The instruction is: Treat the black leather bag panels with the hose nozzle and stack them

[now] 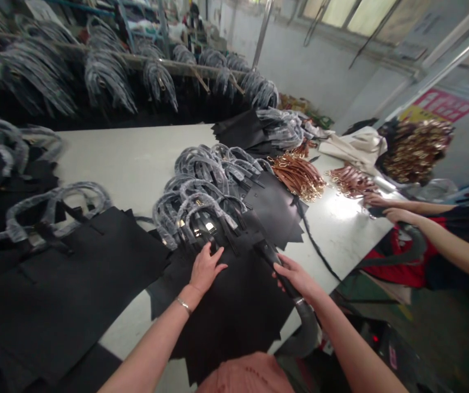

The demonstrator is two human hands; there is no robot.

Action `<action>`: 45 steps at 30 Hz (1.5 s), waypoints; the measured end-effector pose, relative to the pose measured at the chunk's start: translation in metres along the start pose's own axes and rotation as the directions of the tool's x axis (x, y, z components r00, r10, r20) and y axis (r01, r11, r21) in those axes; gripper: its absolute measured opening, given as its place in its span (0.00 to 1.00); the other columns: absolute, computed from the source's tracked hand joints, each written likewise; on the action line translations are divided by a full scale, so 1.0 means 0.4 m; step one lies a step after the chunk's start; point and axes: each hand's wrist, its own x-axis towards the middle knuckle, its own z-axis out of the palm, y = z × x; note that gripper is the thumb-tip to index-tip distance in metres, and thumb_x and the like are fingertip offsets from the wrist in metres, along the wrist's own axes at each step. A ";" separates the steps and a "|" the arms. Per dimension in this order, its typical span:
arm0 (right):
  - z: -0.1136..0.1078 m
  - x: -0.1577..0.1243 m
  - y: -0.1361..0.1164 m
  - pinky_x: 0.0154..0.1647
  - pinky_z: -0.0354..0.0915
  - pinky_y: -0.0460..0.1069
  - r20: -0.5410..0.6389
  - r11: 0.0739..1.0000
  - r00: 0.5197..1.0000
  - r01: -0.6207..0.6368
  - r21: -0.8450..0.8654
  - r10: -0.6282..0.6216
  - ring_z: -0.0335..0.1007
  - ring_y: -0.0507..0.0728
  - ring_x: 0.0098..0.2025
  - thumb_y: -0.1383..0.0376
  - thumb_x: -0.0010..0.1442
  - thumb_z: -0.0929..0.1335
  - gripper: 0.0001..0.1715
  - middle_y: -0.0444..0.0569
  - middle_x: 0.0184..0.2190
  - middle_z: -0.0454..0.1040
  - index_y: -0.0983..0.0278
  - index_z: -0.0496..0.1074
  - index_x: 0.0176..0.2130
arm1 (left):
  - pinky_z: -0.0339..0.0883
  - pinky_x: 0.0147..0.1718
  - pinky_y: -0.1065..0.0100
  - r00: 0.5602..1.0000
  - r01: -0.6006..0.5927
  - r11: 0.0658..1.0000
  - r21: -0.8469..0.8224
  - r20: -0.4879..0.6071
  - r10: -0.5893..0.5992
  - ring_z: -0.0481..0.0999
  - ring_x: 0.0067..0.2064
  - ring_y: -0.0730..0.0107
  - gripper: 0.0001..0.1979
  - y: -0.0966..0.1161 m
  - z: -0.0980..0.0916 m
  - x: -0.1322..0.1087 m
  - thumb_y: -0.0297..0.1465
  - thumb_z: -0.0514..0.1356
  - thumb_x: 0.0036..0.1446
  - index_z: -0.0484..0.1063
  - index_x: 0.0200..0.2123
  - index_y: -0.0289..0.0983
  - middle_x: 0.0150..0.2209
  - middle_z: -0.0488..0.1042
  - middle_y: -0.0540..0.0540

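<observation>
The left forearm [152, 341], bare, slants from the near edge toward the far right, ending in a left hand [206, 270] turned back-up, with its fingers pointing away and apart from the thumb [221, 268], which sticks out to the right. From the near right, the bare right forearm [351, 338] angles toward the far left, and the right hand [294, 277] is closed, its fingers curled in a grip. The two hands are apart.
</observation>
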 end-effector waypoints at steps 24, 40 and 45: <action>-0.002 0.116 -0.053 0.14 0.63 0.43 -0.021 0.998 0.999 -0.023 0.063 0.025 0.66 0.49 0.17 0.59 0.59 0.68 0.20 0.43 0.23 0.72 0.63 0.67 0.50 | 0.59 0.54 0.49 0.999 0.039 0.998 0.043 -0.007 -0.039 0.64 0.57 0.45 0.28 0.075 0.058 0.027 0.43 0.63 0.54 0.67 0.54 0.33 0.55 0.65 0.31; -0.046 0.131 -0.051 0.16 0.65 0.44 0.082 0.996 0.994 -0.072 0.056 0.068 0.67 0.50 0.18 0.57 0.61 0.66 0.13 0.45 0.25 0.73 0.63 0.65 0.42 | 0.59 0.56 0.49 1.000 0.029 0.998 -0.047 -0.003 -0.029 0.64 0.58 0.47 0.27 0.067 0.042 0.024 0.40 0.64 0.53 0.67 0.54 0.34 0.56 0.65 0.32; -0.038 0.133 -0.045 0.15 0.64 0.45 0.051 0.998 0.997 -0.060 0.035 0.058 0.67 0.51 0.18 0.56 0.60 0.67 0.15 0.46 0.24 0.73 0.65 0.66 0.40 | 0.59 0.56 0.49 0.999 0.052 0.993 -0.102 -0.007 -0.053 0.63 0.59 0.48 0.25 0.069 0.046 0.023 0.39 0.64 0.53 0.68 0.53 0.36 0.56 0.65 0.33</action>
